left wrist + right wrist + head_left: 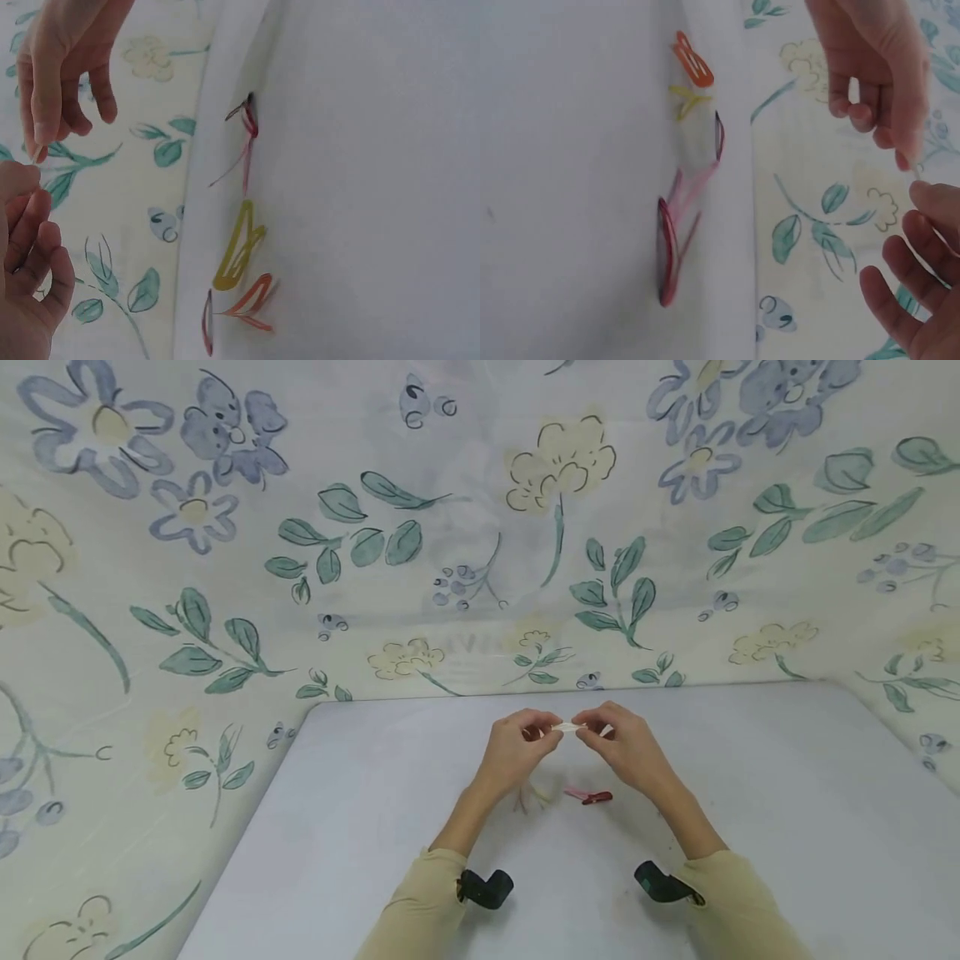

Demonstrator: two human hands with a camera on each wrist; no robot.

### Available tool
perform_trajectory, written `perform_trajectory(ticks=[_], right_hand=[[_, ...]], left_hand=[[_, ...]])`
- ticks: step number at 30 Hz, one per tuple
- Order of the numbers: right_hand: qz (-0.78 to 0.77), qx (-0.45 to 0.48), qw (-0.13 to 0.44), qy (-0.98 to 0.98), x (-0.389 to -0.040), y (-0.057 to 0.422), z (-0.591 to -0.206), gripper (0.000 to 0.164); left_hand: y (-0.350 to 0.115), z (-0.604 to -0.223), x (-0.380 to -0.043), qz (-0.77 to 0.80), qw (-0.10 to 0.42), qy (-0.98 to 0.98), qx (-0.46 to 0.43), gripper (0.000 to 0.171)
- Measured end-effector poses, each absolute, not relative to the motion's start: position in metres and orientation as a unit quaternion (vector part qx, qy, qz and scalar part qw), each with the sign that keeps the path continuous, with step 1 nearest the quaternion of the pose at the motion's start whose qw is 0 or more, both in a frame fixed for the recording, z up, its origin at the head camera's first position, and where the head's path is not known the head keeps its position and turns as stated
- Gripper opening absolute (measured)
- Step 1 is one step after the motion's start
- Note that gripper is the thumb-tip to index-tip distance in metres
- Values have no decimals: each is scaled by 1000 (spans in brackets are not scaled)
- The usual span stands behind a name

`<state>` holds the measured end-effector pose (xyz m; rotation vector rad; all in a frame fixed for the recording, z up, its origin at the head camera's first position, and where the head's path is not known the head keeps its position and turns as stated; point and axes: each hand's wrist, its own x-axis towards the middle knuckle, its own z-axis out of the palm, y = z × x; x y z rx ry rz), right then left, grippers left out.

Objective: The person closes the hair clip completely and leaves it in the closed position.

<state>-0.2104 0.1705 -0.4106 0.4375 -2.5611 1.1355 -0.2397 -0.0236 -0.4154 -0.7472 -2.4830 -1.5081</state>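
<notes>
A small white clip-like piece [568, 727] is stretched between both hands above the far part of the table. My left hand [519, 745] pinches its left end between thumb and fingertips. At the other end, my right hand [622, 745] pinches it the same way. Fingertips cover much of the piece, and its exact shape cannot be made out. Below the hands lie several snap hair clips: a red clip [597, 797], a pink clip [575, 792], a yellow clip [223, 282] and an orange clip [696, 69]. A thin dark-red clip [207, 324] lies near the orange one.
The white tabletop [360, 827] ends at a far edge behind the hands. A floral cloth [480, 543] hangs behind it and along the sides. Black wrist cameras [486, 890] sit at both sleeve cuffs.
</notes>
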Motion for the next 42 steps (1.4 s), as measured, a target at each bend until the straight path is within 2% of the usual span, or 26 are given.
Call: perform_trajectory(ticks=[7, 16, 27, 42], right_hand=[[356, 155, 128, -912, -225, 178, -396, 19], [328, 137, 96, -930, -238, 185, -398, 19], [283, 97, 18, -954, -250, 186, -420, 21], [239, 86, -39, -967, -256, 180, -448, 15]], left_hand=[[-20, -395, -257, -391, 85, -864, -306, 16], [-8, -390, -270, -321, 32, -901, -288, 20], [3, -412, -280, -250, 27, -925, -284, 17], [12, -441, -277, -133, 35, -954, -265, 14]])
